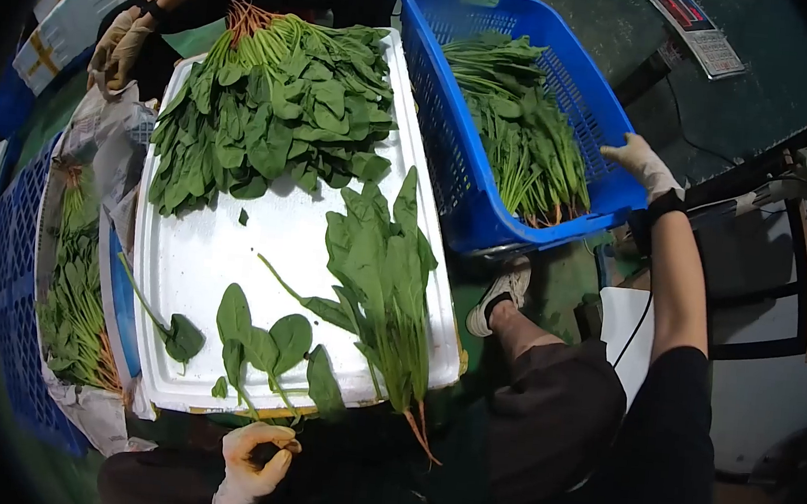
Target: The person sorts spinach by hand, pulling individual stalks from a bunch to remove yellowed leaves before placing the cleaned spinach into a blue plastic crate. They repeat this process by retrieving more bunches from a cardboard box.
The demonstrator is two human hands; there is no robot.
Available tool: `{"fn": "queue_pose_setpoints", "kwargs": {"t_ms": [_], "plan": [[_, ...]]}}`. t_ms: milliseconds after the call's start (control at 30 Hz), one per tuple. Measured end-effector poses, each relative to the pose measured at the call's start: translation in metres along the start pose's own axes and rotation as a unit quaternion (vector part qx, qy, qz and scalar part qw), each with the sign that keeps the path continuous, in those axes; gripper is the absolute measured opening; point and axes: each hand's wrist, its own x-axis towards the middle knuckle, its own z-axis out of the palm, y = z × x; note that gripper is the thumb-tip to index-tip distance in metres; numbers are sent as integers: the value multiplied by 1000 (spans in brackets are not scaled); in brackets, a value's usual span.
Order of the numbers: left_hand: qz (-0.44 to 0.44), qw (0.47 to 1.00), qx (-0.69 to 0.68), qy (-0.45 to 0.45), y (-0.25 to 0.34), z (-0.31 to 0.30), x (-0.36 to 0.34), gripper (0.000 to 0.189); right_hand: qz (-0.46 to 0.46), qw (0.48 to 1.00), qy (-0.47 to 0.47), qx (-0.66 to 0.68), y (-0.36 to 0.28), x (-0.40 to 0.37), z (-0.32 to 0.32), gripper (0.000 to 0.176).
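Observation:
My left hand [252, 464], in a pale glove, is at the near edge of the white foam tray [260, 249]. Its thumb and fingers are curled together; what they hold, if anything, I cannot make out. Just beyond it lie loose spinach leaves [266, 346]. A small bunch of spinach [381, 288] rests on the tray's right side, its pink roots over the near edge. My right hand [643, 165], also gloved, reaches over the right rim of the blue basket [427, 91], thumb and fingers apart. Inside the basket is more spinach [529, 133].
A large spinach pile [272, 106] covers the tray's far end. Another person's gloved hands [122, 45] are at the upper left. A paper-lined crate of spinach [79, 291] stands left of the tray. A scale display [692, 28] is at the upper right.

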Motion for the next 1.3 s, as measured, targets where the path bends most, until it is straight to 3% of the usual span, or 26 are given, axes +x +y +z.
{"fn": "queue_pose_setpoints", "kwargs": {"t_ms": [33, 67, 100, 133, 167, 300, 333, 400, 467, 500, 533, 600, 733, 800, 867, 933, 1000, 1033, 1100, 1167, 1300], "plan": [[33, 999, 6, -2, 2, 0, 0, 14, -78, 993, 80, 36, 2, -1, -2, 77], [61, 998, 14, -2, 4, -1, -1, 12, -136, 973, 104, 155, 4, -3, -6, 68], [79, 996, 39, -5, 7, -3, 0, 11, -123, 964, 49, 231, -38, -62, -30, 63], [89, 994, 64, -10, 10, -6, -1, 10, -124, 938, 52, 320, -58, -99, -35, 54], [71, 996, 49, 3, 17, -6, -5, 10, -177, 917, 21, 357, -76, -134, -39, 46], [69, 997, -9, 38, 19, -4, -15, 13, -264, 922, -99, 266, -142, -281, -25, 38], [70, 997, -11, 35, 20, -5, -17, 13, -328, 908, -104, 240, -141, -292, -3, 38], [79, 996, -20, 35, 22, -2, -22, 14, -358, 919, -78, 145, -160, -323, 22, 38], [87, 996, -15, 32, 23, -1, -24, 13, -271, 952, -132, 55, -186, -338, 48, 36], [91, 995, -11, 25, 23, 0, -25, 13, -238, 953, -185, 9, -196, -343, 60, 45], [93, 995, -9, 29, 23, 1, -27, 13, -304, 941, -136, -64, -193, -335, 88, 55], [26, 998, -55, 16, 22, 4, -29, 14, -335, 930, -119, -88, -199, -349, 122, 60], [-17, 993, -116, -5, 17, 13, -32, 16, -361, 919, -77, -136, -200, -357, 151, 53], [-72, 994, -61, -48, 19, 15, -33, 19, -261, 944, -198, 35, -198, -353, 132, 40], [-78, 993, -57, -65, 17, 23, -34, 19, -183, 935, -236, 193, -196, -356, 113, 23], [-93, 989, -62, -100, 15, 27, -33, 26, -195, 915, -213, 280, -194, -363, 100, 23], [-127, 955, -228, -138, 20, 31, -33, 36, -194, 898, -215, 330, -195, -383, 93, 24], [-105, 950, -247, -157, 20, 32, -32, 46, -185, 873, -213, 397, -197, -396, 94, 23], [-125, 933, -315, -123, 22, 37, -32, 47, -176, 813, -217, 511, -200, -421, 107, 23], [-155, 888, -422, -97, 19, 40, -30, 49, -179, 816, -223, 503, -205, -437, 139, 22], [-192, 903, -381, -54, -3, 38, -30, 40, -246, 826, -239, 449, -204, -440, 189, 27]]}}
